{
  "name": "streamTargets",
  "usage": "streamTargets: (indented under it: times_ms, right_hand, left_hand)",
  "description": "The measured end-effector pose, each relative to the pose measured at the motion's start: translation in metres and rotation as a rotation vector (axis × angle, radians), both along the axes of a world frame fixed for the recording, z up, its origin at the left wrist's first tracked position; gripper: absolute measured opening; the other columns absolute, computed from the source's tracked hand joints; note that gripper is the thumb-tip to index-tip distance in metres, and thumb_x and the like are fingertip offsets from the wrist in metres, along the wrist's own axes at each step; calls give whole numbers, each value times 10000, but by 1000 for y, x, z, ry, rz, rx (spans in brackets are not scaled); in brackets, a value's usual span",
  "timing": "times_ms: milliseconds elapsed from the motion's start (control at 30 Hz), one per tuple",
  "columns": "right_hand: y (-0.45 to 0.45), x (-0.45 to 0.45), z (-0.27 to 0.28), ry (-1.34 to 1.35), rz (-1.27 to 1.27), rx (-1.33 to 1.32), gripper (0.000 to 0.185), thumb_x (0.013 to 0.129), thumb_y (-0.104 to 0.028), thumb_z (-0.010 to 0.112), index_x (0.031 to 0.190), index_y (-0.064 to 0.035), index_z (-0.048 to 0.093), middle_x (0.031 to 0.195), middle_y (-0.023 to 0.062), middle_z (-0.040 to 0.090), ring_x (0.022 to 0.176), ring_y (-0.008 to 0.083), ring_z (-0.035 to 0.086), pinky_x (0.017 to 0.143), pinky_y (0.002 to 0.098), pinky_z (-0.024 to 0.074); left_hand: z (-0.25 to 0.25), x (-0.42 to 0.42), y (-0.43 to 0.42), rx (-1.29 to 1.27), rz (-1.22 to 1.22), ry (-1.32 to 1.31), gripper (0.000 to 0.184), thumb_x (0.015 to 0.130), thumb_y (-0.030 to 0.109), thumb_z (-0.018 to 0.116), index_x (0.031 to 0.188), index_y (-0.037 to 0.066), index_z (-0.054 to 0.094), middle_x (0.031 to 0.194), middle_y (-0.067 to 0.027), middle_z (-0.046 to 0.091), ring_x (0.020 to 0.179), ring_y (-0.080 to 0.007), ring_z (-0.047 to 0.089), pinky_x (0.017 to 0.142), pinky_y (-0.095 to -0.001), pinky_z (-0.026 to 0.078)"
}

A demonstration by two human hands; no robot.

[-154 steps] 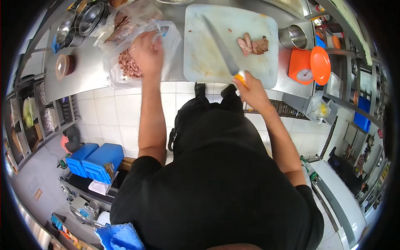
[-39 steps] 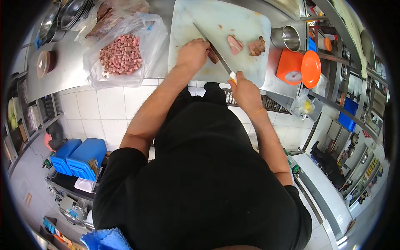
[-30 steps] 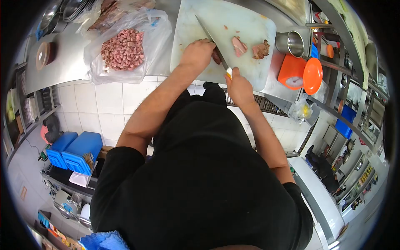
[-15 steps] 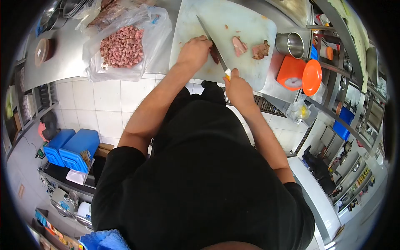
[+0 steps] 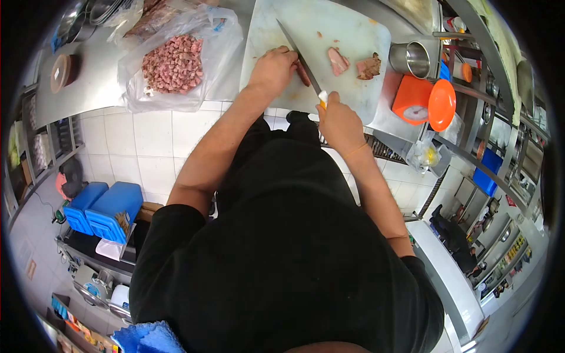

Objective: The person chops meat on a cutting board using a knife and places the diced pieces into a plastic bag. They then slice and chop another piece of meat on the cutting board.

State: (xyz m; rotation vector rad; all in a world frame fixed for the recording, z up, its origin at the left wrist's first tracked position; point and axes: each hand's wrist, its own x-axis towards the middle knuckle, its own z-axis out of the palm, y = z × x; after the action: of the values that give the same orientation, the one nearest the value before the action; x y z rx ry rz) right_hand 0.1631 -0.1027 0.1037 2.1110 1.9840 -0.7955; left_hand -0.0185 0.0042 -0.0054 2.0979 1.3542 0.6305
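My right hand is wrapped round the white and yellow handle of a long kitchen knife. The blade points up and left over the white cutting board. My left hand presses down on a strip of meat just left of the blade; its curled fingers partly hide the strip. Whether the edge is in the meat I cannot tell. Two larger meat pieces lie apart on the board's right half: a pinkish one and a browner one.
Left of the board, diced meat fills an open clear plastic bag. A lidded tub stands farther left. Right of the board are a steel pot and an orange scale. A person is in the background at right.
The knife and both hands have barely shifted. More of the meat strip shows beside my left fingers. The view has moved slightly.
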Motion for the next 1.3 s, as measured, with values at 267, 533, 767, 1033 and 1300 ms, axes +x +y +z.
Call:
streamTargets:
  times_ms: [267,533,767,1033,1300]
  right_hand:
    - [13,-4,-62,41,-54,53,379,1063,-286,616,1192,53,504,866,287,740,831,496,743,757,576,589]
    - [8,-3,-7,4,-25,9,369,1052,-282,633,1173,43,511,878,288,742,840,502,738,766,575,588]
    - [6,-7,-69,85,-77,96,377,1052,-296,634,1163,46,522,875,296,739,849,500,740,776,589,584]
    - [9,11,-32,139,-108,144,412,1049,-345,644,1148,44,548,872,314,733,859,511,730,774,608,567]
    - [-45,50,-32,147,-224,174,384,1053,-315,660,1089,48,539,808,320,710,781,539,703,677,600,562]
  left_hand:
    - [-2,1,2,30,-62,58,106,913,91,750,1012,55,762,1026,-114,720,1011,-366,703,896,-477,585]
    - [2,-2,-2,9,-29,1,142,900,88,766,1037,51,752,1036,-109,719,1017,-364,702,895,-471,586]
    - [-1,-4,-3,61,-91,32,155,884,80,777,1033,54,748,1042,-120,714,1037,-375,701,902,-480,582]
    - [18,-1,-4,-49,-104,131,234,885,71,773,1116,86,741,1135,-94,711,1125,-354,694,967,-479,566]
    - [16,3,14,200,-518,195,294,911,101,726,1188,183,780,1246,8,701,1292,-264,608,1112,-448,461]
